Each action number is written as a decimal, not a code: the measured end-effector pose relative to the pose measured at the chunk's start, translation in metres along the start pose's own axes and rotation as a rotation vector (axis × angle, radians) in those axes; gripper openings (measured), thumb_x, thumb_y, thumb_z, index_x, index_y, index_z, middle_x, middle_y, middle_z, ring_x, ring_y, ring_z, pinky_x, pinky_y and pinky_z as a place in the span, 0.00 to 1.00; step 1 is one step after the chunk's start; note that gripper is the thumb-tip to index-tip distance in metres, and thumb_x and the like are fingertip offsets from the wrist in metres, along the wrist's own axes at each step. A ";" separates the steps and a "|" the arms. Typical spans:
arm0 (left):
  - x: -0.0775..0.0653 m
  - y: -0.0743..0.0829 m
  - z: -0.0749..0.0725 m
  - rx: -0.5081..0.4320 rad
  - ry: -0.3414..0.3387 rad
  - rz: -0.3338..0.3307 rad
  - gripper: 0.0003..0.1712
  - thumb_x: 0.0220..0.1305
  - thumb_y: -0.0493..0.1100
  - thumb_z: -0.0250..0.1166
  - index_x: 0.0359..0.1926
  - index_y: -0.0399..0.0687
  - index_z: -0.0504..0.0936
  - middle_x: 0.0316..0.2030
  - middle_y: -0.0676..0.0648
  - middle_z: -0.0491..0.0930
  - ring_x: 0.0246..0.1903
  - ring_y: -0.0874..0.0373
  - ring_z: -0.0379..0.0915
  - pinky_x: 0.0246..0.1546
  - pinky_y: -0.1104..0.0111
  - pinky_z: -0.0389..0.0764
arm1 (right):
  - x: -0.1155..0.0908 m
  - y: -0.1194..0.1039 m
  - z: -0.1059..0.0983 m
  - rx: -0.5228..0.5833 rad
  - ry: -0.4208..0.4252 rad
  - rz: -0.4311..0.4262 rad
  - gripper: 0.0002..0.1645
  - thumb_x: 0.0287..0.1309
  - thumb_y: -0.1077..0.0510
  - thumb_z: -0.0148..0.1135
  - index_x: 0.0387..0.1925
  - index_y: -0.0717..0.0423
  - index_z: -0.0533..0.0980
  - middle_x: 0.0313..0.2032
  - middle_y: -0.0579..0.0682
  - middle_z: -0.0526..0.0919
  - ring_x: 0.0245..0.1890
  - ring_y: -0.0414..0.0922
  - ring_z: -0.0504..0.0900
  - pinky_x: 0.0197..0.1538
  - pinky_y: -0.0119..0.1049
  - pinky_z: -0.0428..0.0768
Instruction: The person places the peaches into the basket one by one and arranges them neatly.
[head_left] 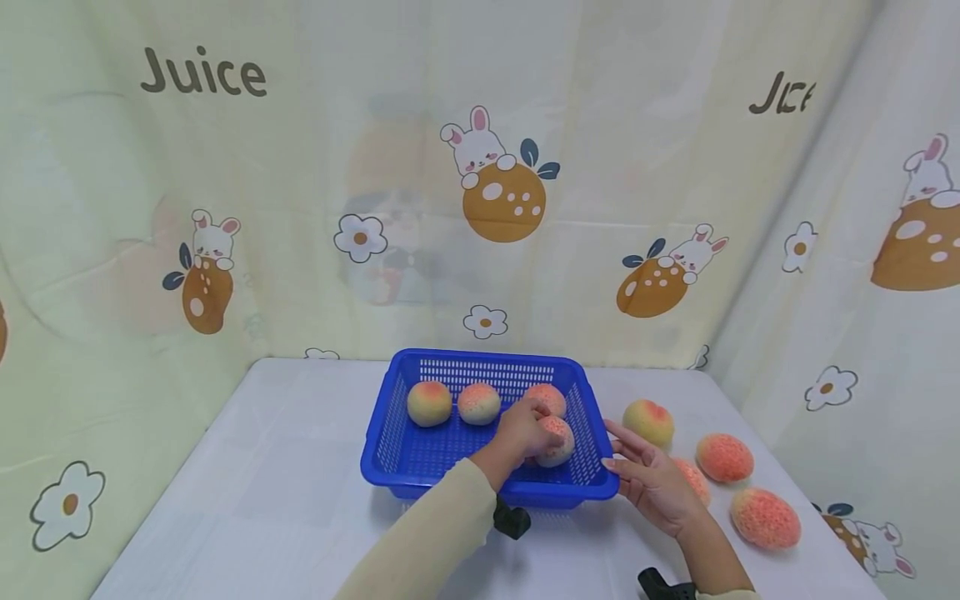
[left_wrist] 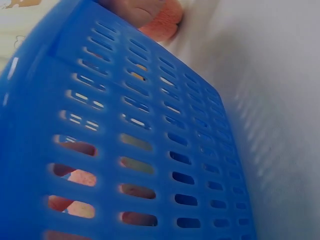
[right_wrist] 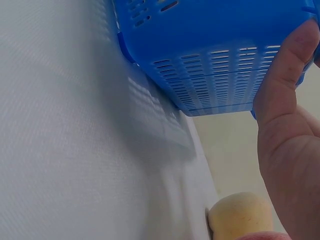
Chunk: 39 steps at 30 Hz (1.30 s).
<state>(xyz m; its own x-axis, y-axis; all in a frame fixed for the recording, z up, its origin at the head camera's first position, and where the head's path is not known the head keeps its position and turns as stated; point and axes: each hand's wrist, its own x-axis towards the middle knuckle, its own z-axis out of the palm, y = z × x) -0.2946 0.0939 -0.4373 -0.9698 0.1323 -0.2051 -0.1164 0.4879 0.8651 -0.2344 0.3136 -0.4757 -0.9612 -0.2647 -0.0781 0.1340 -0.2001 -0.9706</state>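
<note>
My left hand (head_left: 522,429) reaches over the near side into a blue plastic basket (head_left: 491,494), its fingers and thumb around a pink-speckled peach (head_left: 557,448). Just behind that one lies another pink peach (head_left: 546,397). Farther left in the basket sit a second speckled peach (head_left: 478,404) and a yellow peach with a red top (head_left: 430,405). At the right front corner, my right hand (head_left: 654,487) grips the basket's rim; its thumb (right_wrist: 287,75) shows against the corner in the right wrist view. In the left wrist view the basket wall (left_wrist: 165,145) mostly hides the left hand.
Several peaches lie on the white table right of the basket: a yellow one (head_left: 648,422), a red one (head_left: 725,457), a nearer red one (head_left: 765,518), and one (head_left: 693,480) partly behind my right hand. Patterned curtains (head_left: 300,167) hang behind and at both sides.
</note>
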 end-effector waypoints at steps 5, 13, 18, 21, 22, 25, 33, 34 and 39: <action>0.002 -0.002 0.000 -0.026 -0.010 -0.006 0.26 0.56 0.35 0.76 0.54 0.49 0.78 0.49 0.45 0.81 0.35 0.51 0.77 0.37 0.55 0.87 | 0.000 0.001 -0.001 0.013 -0.012 -0.008 0.43 0.72 0.66 0.57 0.81 0.55 0.50 0.48 0.44 0.82 0.47 0.40 0.87 0.54 0.33 0.86; 0.001 0.000 0.001 -0.020 0.018 -0.003 0.25 0.56 0.33 0.76 0.54 0.51 0.80 0.55 0.44 0.82 0.41 0.50 0.78 0.40 0.55 0.88 | 0.001 0.001 -0.002 0.017 -0.026 -0.025 0.44 0.72 0.67 0.56 0.81 0.57 0.48 0.48 0.44 0.82 0.47 0.39 0.87 0.54 0.33 0.86; 0.000 0.001 0.000 0.001 0.015 -0.006 0.25 0.56 0.35 0.77 0.54 0.52 0.80 0.54 0.44 0.82 0.39 0.50 0.77 0.36 0.57 0.87 | 0.001 0.001 -0.002 0.007 -0.010 -0.015 0.44 0.72 0.66 0.57 0.81 0.56 0.48 0.48 0.44 0.82 0.48 0.40 0.87 0.54 0.33 0.86; 0.000 0.001 -0.001 0.026 0.007 0.003 0.24 0.56 0.37 0.77 0.53 0.52 0.80 0.54 0.45 0.83 0.37 0.51 0.76 0.34 0.58 0.85 | 0.000 0.001 -0.002 0.006 -0.008 -0.012 0.44 0.72 0.66 0.57 0.81 0.56 0.48 0.48 0.44 0.82 0.48 0.40 0.87 0.55 0.33 0.86; 0.000 0.001 -0.001 0.030 0.004 0.006 0.24 0.56 0.37 0.78 0.52 0.52 0.80 0.54 0.45 0.83 0.37 0.51 0.76 0.34 0.59 0.85 | 0.000 0.001 -0.002 0.006 -0.006 -0.012 0.44 0.72 0.66 0.57 0.81 0.56 0.48 0.48 0.43 0.82 0.48 0.40 0.87 0.55 0.33 0.86; 0.000 0.000 -0.001 0.042 0.001 0.024 0.23 0.56 0.37 0.78 0.51 0.52 0.80 0.53 0.45 0.83 0.36 0.51 0.76 0.30 0.61 0.82 | 0.001 0.001 -0.002 0.002 0.002 -0.010 0.44 0.72 0.66 0.57 0.81 0.55 0.49 0.48 0.43 0.82 0.48 0.40 0.87 0.55 0.33 0.86; 0.002 0.000 0.001 0.037 0.014 0.029 0.24 0.53 0.33 0.78 0.49 0.52 0.81 0.51 0.45 0.83 0.38 0.52 0.75 0.33 0.63 0.82 | 0.000 0.002 -0.002 0.016 -0.028 -0.026 0.44 0.72 0.67 0.57 0.81 0.57 0.47 0.48 0.44 0.83 0.47 0.40 0.87 0.54 0.33 0.86; 0.002 -0.001 0.001 0.033 0.015 0.029 0.24 0.53 0.32 0.78 0.49 0.52 0.81 0.52 0.45 0.83 0.39 0.52 0.75 0.34 0.63 0.83 | 0.000 0.001 -0.002 0.018 -0.033 -0.030 0.44 0.72 0.67 0.56 0.81 0.57 0.47 0.48 0.44 0.83 0.47 0.40 0.87 0.54 0.33 0.86; 0.003 -0.002 0.002 0.045 0.018 0.046 0.24 0.53 0.32 0.78 0.50 0.51 0.80 0.53 0.45 0.82 0.40 0.53 0.76 0.35 0.64 0.84 | 0.000 0.001 -0.003 0.026 -0.047 -0.037 0.44 0.72 0.67 0.56 0.81 0.58 0.47 0.48 0.44 0.83 0.47 0.40 0.88 0.54 0.33 0.86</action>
<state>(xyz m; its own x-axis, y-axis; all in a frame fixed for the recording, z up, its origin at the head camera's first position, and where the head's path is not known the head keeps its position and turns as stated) -0.2970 0.0950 -0.4404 -0.9777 0.1398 -0.1569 -0.0624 0.5198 0.8520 -0.2344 0.3159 -0.4776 -0.9534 -0.3002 -0.0308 0.1051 -0.2345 -0.9664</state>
